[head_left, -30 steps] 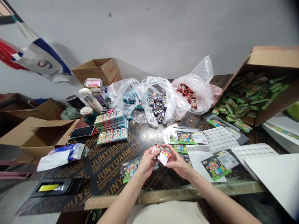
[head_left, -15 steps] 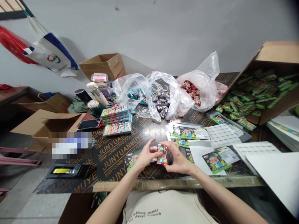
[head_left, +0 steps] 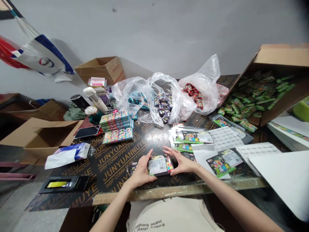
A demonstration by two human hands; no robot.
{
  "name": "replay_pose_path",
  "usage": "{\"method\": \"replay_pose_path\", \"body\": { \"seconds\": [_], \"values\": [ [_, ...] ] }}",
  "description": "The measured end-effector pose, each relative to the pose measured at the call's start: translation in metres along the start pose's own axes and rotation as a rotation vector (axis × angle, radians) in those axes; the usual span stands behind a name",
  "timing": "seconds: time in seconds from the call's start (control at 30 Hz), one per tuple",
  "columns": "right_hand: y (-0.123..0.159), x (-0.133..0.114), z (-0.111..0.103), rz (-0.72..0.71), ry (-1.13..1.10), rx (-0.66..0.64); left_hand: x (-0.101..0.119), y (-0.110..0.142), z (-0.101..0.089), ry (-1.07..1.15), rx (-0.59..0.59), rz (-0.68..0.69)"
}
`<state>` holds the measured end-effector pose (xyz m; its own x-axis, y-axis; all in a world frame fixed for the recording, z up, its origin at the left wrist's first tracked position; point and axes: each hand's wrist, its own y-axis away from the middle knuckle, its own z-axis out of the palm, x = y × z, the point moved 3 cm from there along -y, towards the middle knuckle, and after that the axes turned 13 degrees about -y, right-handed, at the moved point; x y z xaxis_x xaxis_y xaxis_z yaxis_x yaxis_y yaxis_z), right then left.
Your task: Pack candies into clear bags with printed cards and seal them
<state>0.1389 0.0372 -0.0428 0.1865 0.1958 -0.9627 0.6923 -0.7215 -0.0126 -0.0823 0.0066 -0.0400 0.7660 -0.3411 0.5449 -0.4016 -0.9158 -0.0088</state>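
Between my hands, near the table's front edge, lies a dark printed card sleeve (head_left: pixel 158 166) with a white barcode label face up. A small red candy packet (head_left: pixel 168 162) shows at its right end. My left hand (head_left: pixel 142 169) grips the sleeve's left side, thumb along the near edge and fingers at the far edge. My right hand (head_left: pixel 181 162) curves round the right end, its thumb and fingertips close against the packet. Flat printed cards (head_left: pixel 189 137) of the same design lie just beyond my right hand, and another card (head_left: pixel 223 162) lies to its right.
Clear plastic bags hold blue (head_left: pixel 138 101), purple (head_left: pixel 164 104) and red packets (head_left: pixel 193 93) at the back. Stacked packs (head_left: pixel 117 125) stand left of them. A tipped carton (head_left: pixel 272 54) spills green packets at right. Left are a phone (head_left: pixel 87 132) and a black tape-like tool (head_left: pixel 64 184).
The red packet, held up between my fingers before, is now largely covered by the card sleeve. My left hand has moved left and lower, and the label now faces up. The view shifted slightly.
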Motion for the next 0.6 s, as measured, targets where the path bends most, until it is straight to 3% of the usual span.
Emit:
{"method": "replay_pose_path", "body": {
  "seconds": [0.03,0.17,0.27,0.33,0.4,0.47,0.53,0.6],
  "values": [
    [-0.001,-0.001,-0.002,-0.002,0.002,0.046,0.001,-0.001,-0.002,0.005,0.012,-0.017],
    [0.004,-0.011,0.001,-0.045,0.065,0.467,-0.003,-0.006,-0.003,-0.035,0.117,-0.108],
    [0.009,-0.018,0.013,-0.121,0.129,0.428,-0.013,-0.013,0.008,-0.092,0.143,-0.125],
    [0.014,-0.017,-0.001,-0.116,0.174,0.497,-0.015,-0.022,0.014,-0.150,0.096,-0.098],
    [0.026,-0.011,-0.043,-0.064,0.212,0.763,-0.003,-0.034,0.006,-0.204,0.034,-0.027],
    [0.049,-0.001,-0.102,0.014,0.269,1.047,0.028,-0.043,-0.020,-0.217,0.033,0.074],
    [0.073,0.013,-0.166,0.132,0.408,1.189,0.069,-0.047,-0.058,-0.155,0.123,0.164],
    [0.097,0.031,-0.227,0.323,0.535,1.246,0.106,-0.044,-0.093,-0.128,0.228,0.229]
  ]
}}
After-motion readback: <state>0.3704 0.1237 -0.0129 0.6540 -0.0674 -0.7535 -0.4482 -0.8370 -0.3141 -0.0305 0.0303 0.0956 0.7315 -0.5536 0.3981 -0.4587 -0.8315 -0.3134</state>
